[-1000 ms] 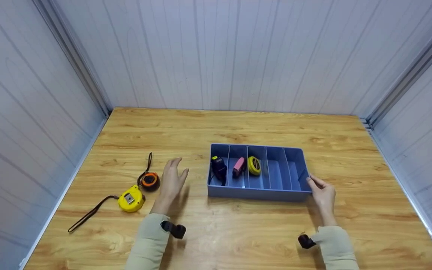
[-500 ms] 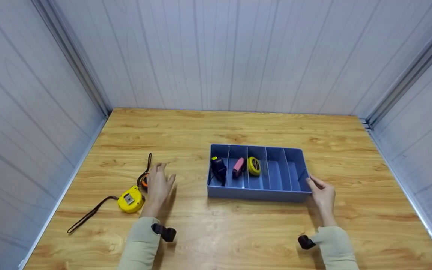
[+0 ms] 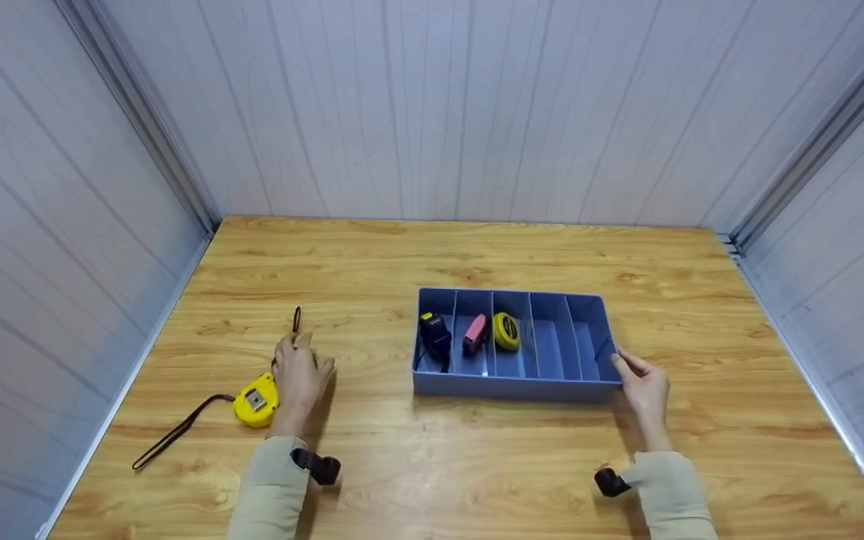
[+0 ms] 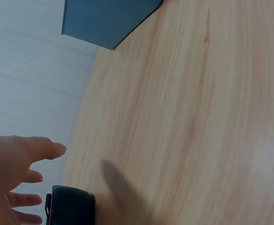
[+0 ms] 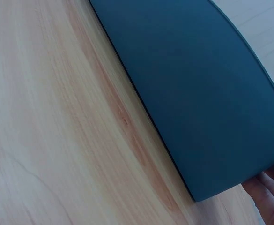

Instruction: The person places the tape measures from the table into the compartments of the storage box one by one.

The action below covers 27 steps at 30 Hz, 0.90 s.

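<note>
My left hand (image 3: 301, 375) hovers with spread fingers over a black and orange tape measure, hiding all but its wrist strap (image 3: 297, 318) in the head view. The left wrist view has the dark case of that tape measure (image 4: 72, 206) beside the fingers, with a gap at the thumb (image 4: 50, 149). Close by on the left lies a yellow tape measure (image 3: 256, 400) with a black strap. At the right end of a blue divided box (image 3: 514, 386), my right hand (image 3: 646, 394) grips the rim, thumb on the inner side.
Inside the box, from the left, sit a black and yellow tape measure (image 3: 436, 335), a pink one (image 3: 475, 334) and a yellow round one (image 3: 506, 331), each in its own compartment. Pale panel walls (image 3: 432, 112) enclose the wooden table (image 3: 432, 465) behind and at both sides.
My left hand has moved left from beside the black and orange tape measure to above it, covering it. My right hand keeps its grip on the box, which stays in place.
</note>
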{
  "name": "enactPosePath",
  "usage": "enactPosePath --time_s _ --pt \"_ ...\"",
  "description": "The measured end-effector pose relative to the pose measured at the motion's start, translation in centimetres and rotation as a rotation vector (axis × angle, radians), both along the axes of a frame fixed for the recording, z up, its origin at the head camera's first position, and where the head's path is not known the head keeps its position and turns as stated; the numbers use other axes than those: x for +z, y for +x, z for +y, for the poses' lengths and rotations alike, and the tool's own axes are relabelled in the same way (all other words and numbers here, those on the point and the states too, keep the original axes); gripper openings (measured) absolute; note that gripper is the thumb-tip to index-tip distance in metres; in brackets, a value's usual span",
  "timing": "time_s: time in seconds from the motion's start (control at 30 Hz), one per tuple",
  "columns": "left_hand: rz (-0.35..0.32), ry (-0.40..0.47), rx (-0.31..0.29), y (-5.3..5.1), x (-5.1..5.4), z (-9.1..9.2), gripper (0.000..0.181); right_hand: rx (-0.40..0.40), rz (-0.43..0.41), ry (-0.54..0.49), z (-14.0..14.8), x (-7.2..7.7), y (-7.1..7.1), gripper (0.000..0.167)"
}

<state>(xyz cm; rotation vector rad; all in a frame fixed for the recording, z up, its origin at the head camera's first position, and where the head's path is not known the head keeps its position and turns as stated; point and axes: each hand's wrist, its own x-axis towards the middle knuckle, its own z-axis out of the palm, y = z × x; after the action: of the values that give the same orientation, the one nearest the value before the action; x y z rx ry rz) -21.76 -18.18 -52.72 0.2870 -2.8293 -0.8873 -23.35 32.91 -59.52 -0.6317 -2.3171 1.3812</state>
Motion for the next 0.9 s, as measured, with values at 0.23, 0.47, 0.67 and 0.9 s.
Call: enactPosePath --time_s 0.23,0.47,0.67,0.9 --pt "-0.012 -0.018 0.014 0.1 -0.3 -0.7 0.061 0.056 0.007 -0.069 -2.1 4.5 2.1 0.033" --pt "-0.057 -0.029 0.029 0.0 -0.4 -1.1 0.062 0.04 -0.019 -0.06 -3.2 6.3 3.0 0.031" --pt "-0.067 -0.04 0.037 0.0 -0.4 -1.3 0.058 0.052 -0.022 -0.045 -3.0 6.2 2.9 0.029" --pt "-0.048 -0.035 0.042 0.0 -0.4 -1.3 0.053 0.06 0.011 -0.04 -3.1 6.2 2.9 0.027"
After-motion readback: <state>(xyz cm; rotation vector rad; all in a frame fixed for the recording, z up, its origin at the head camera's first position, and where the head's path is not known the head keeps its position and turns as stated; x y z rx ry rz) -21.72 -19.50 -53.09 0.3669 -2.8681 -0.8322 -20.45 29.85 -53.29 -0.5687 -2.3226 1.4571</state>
